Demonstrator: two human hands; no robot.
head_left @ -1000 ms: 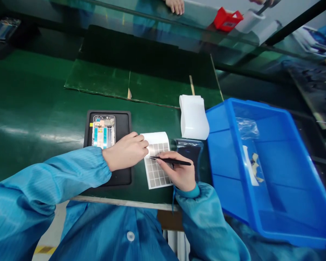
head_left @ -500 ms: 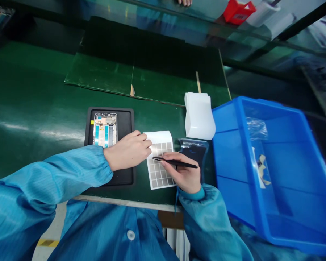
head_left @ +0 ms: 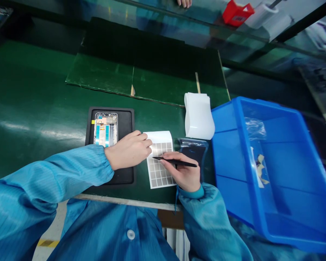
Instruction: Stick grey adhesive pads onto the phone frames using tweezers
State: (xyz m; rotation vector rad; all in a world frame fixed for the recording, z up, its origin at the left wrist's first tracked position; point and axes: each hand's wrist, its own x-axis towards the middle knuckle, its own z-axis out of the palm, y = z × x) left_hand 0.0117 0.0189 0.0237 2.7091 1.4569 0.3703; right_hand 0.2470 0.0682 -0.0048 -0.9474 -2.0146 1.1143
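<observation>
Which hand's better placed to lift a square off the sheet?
Right, likely: the right hand holds black tweezers, tips over the grid sheet. The left hand holds no tool, resting at the sheet's edge.

Blue striped smock (head_left: pixel 111 232), elastic cuffs (head_left: pixel 101 158), white button (head_left: pixel 130 234)

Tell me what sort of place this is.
Likely a phone assembly bench: a phone frame in a black tray, a sheet of small grey pads under the left hand, tweezers in the right hand.

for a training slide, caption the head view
Left hand touches a sheet of grey square pads, right hand holds black tweezers over it, beside a phone frame in a black tray
</observation>
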